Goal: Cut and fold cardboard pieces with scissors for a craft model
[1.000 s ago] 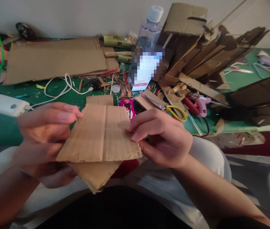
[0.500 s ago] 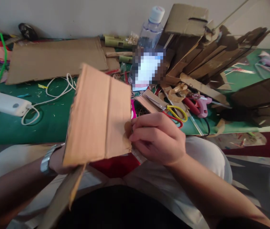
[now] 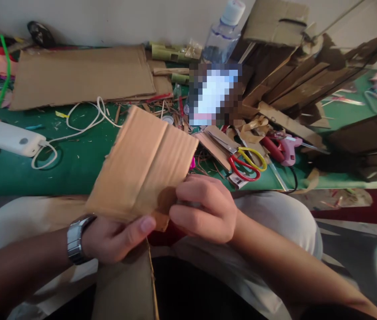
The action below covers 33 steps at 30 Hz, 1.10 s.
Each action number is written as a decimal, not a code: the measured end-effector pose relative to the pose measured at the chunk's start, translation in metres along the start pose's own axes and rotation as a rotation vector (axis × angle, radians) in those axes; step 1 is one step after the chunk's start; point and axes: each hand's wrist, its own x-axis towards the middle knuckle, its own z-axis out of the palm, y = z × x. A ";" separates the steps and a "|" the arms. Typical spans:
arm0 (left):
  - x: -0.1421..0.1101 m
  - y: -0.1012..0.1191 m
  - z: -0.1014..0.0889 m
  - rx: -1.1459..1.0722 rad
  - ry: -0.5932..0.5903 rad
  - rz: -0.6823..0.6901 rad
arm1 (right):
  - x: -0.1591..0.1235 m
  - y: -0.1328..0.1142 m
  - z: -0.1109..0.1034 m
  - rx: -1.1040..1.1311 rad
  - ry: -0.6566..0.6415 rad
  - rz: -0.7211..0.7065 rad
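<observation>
A creased piece of brown cardboard [image 3: 135,164] is held up over my lap, tilted to the right. My left hand [image 3: 115,238] grips its lower edge, the thumb lying on the near face and the other fingers hidden behind. Below that hand a longer cardboard strip [image 3: 123,289] hangs toward my body; whether the two are joined I cannot tell. My right hand [image 3: 205,206] is closed at the cardboard's lower right edge, its fingers curled. What those fingers pinch, if anything beyond the edge, is hidden.
On the green table [image 3: 75,173] lie scissors [image 3: 242,160], a pink glue gun [image 3: 285,149], a white power bank [image 3: 11,138] with a cable, and a flat cardboard sheet [image 3: 82,75]. A plastic bottle [image 3: 223,35] and a tall cardboard structure [image 3: 285,66] stand behind. Scraps surround the scissors.
The cardboard has tilted clockwise and come lower. My left thumb has come into view on its near face. My right hand has moved slightly left and down along with the edge.
</observation>
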 end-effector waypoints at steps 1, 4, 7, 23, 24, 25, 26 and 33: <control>0.000 -0.001 0.001 -0.010 -0.017 -0.024 | 0.000 -0.001 0.001 -0.005 -0.001 0.025; 0.002 -0.002 0.002 -0.059 0.049 -0.169 | 0.002 -0.004 0.003 0.027 0.004 0.183; 0.004 -0.001 0.002 -0.073 0.131 -0.285 | 0.004 -0.007 0.002 0.153 0.008 0.348; 0.013 0.008 -0.003 -0.126 0.066 -0.383 | 0.003 -0.005 -0.002 0.386 -0.187 0.451; 0.014 0.009 -0.003 -0.126 0.071 -0.393 | 0.003 -0.005 -0.002 0.391 -0.205 0.456; 0.015 0.010 -0.003 -0.127 0.076 -0.403 | 0.002 -0.005 -0.002 0.393 -0.224 0.460; 0.016 0.010 -0.003 -0.132 0.077 -0.408 | 0.002 -0.004 -0.002 0.392 -0.245 0.461; 0.013 0.004 -0.006 -0.268 0.028 -0.454 | 0.000 -0.003 -0.001 0.302 -0.314 0.384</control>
